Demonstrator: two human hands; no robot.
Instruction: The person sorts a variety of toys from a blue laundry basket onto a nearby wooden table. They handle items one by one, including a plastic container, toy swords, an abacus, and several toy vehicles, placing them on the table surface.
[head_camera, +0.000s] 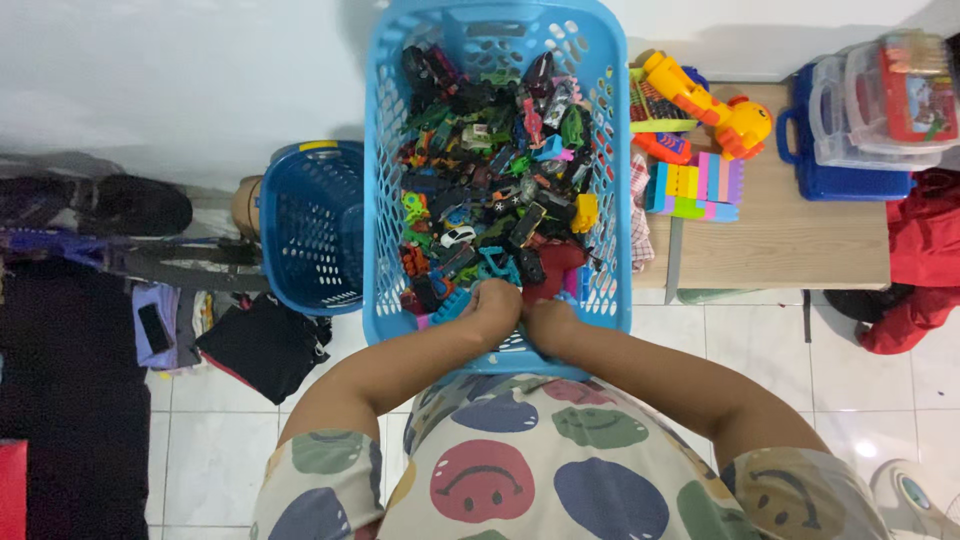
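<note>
With the light-blue basket (600, 200) of small toys occupying the upper centre of the frame, the left hand (492, 305) and right hand (548, 322) are meeting at its near edge, fingers curled among the toys, contents indiscernible; a level lift is advisable.

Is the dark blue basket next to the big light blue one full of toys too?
No, the dark blue basket shows only its bare mesh inside, while the light blue basket beside it is packed with small toy cars.

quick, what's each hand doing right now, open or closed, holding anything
Left hand: curled among the small toys at the near end of the light blue basket; grip cannot be told.
Right hand: beside it, same; cannot be told.
</note>
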